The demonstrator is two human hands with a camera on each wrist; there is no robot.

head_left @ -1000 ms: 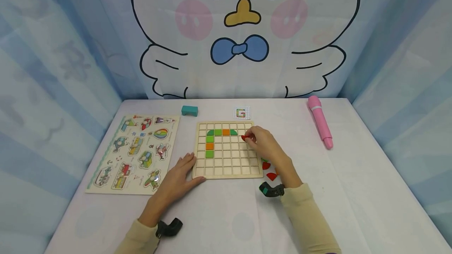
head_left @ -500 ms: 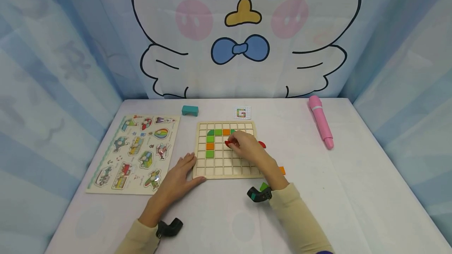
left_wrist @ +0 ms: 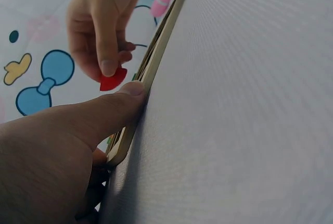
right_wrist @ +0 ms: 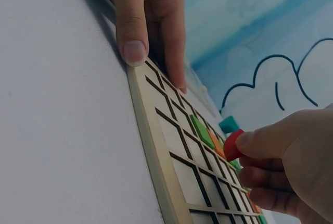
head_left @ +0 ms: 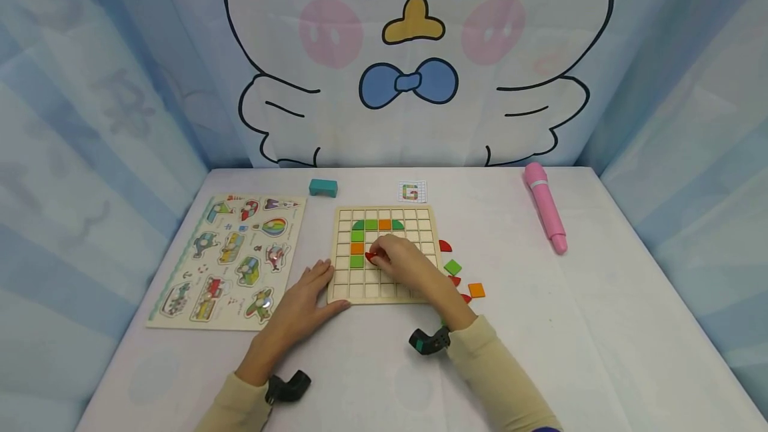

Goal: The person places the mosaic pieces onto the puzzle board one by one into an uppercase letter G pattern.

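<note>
Wooden squares all across the grid board [head_left: 371, 277], and the left hand [head_left: 303, 302] spans its near left corner, thumb and fingers spread wide! Off towards the bench's left edge lies the picture puzzle [head_left: 240, 252]; loose tiles [head_left: 477, 290] scatter along the board's right edge. And here's the right hand [head_left: 399, 260], pinching a red piece [head_left: 370, 256] over the board, just right of the lowest green tile [head_left: 357, 261]! Near the bench's far edge: teal block [head_left: 323, 188], pattern card [head_left: 412, 192], and, towards the far right corner, a pink microphone [head_left: 545, 209].
</note>
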